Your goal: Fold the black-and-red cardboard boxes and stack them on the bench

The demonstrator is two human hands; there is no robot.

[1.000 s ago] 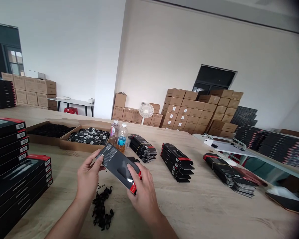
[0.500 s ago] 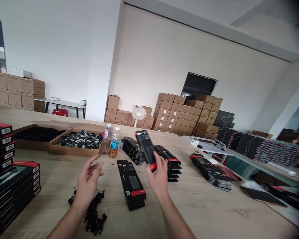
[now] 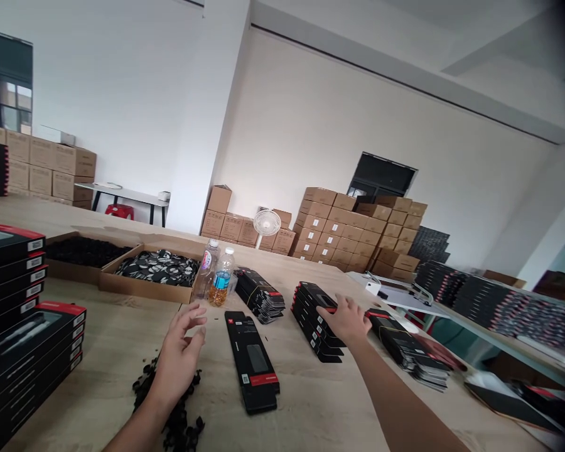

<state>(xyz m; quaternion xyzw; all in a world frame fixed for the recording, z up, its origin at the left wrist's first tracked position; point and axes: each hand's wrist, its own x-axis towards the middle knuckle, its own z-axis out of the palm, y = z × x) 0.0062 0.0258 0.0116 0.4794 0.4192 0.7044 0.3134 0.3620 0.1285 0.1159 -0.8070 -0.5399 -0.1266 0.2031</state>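
My right hand (image 3: 347, 319) lies flat, fingers spread, on top of a fanned stack of black boxes with red ends (image 3: 313, 314) at the middle of the wooden table (image 3: 348, 402). My left hand (image 3: 181, 351) hovers open above a pile of small black parts (image 3: 169, 408), holding nothing. Between my hands lies a short stack of long black boxes with red ends (image 3: 253, 361).
Two drink bottles (image 3: 215, 276) stand beside a cardboard tray of black-and-white pieces (image 3: 157, 270). More fanned black boxes (image 3: 262, 294) and another stack (image 3: 412, 351) lie on the table. Tall black box stacks (image 3: 16, 314) stand at the left. Cartons (image 3: 353, 229) and a white fan (image 3: 266, 223) line the wall.
My right hand carried the black box away from my left hand to the right and set it on the fanned stack. My left hand let go and now hovers open.
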